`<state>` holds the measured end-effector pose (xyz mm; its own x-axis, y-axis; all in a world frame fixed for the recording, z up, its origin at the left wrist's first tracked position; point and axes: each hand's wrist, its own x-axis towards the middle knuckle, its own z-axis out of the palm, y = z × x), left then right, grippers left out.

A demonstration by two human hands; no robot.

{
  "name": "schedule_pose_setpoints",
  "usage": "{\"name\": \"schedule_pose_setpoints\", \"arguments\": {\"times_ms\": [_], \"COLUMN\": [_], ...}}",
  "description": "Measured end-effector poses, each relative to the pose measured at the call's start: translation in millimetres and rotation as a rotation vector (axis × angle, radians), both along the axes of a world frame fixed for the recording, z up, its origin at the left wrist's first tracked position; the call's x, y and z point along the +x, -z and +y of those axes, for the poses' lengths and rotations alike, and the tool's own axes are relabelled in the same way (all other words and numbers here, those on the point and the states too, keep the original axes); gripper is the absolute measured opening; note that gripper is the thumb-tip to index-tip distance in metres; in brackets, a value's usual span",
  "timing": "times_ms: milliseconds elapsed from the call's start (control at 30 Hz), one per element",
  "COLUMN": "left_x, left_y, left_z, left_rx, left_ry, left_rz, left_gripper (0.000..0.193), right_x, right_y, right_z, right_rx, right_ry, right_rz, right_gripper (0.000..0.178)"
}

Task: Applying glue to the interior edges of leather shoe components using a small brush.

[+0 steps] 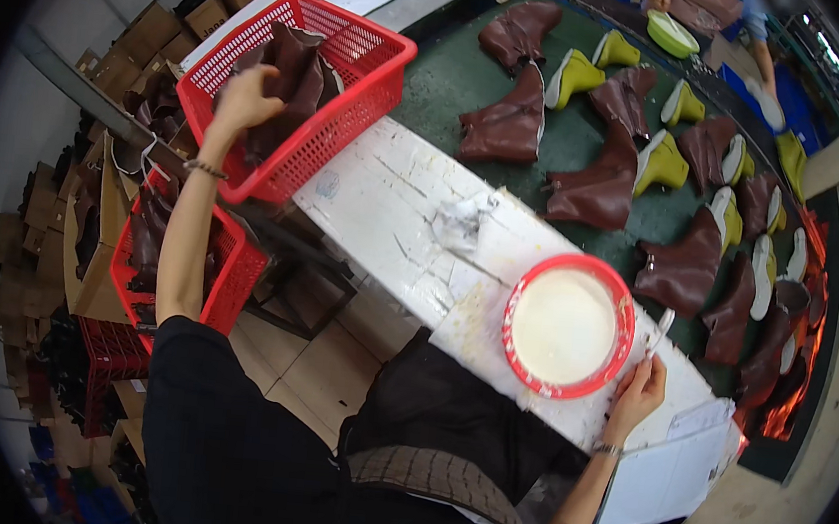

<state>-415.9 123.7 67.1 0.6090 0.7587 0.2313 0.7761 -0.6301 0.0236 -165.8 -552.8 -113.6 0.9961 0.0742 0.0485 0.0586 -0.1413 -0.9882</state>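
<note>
My left hand (246,97) is over a red plastic basket (352,121), beside the brown leather boot uppers (301,77) in it. Thumb and fingers are apart, and nothing shows between them. At the right end of the white worktop (395,195), my right hand (640,386) is closed around a small brush (663,328), its pale tip pointing away from me. Just left of that hand stands a round red basin (519,356) with creamy white liquid (564,325) inside.
Beyond the worktop, a green conveyor belt (434,94) carries several brown boots (507,120) and yellow-green shoe forms (663,164). Paper sheets (660,483) hang at the near right edge. A second red basket (239,276) and cardboard boxes (150,39) are left. Another person's arm (764,68) reaches in far right.
</note>
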Motion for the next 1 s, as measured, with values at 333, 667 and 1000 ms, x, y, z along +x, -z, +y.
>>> {"name": "schedule_pose_setpoints", "arguments": {"times_ms": [333, 667, 1000], "left_x": [-4, 17, 75], "left_y": [-17, 84, 101], "left_z": [-257, -326, -276], "left_rx": [-0.064, -0.343, -0.562], "left_ry": [0.861, 0.947, 0.622], "left_rz": [-0.568, -0.258, -0.6], "left_gripper": [0.049, 0.093, 0.053], "right_x": [5, -42, -69], "right_y": [-11, -113, -113], "right_z": [-5, 8, 3], "right_rx": [-0.036, -0.886, -0.762], "right_ry": [-0.04, -0.25, -0.235], "right_rz": [-0.19, -0.55, -0.404], "right_gripper": [0.022, 0.014, 0.014]}}
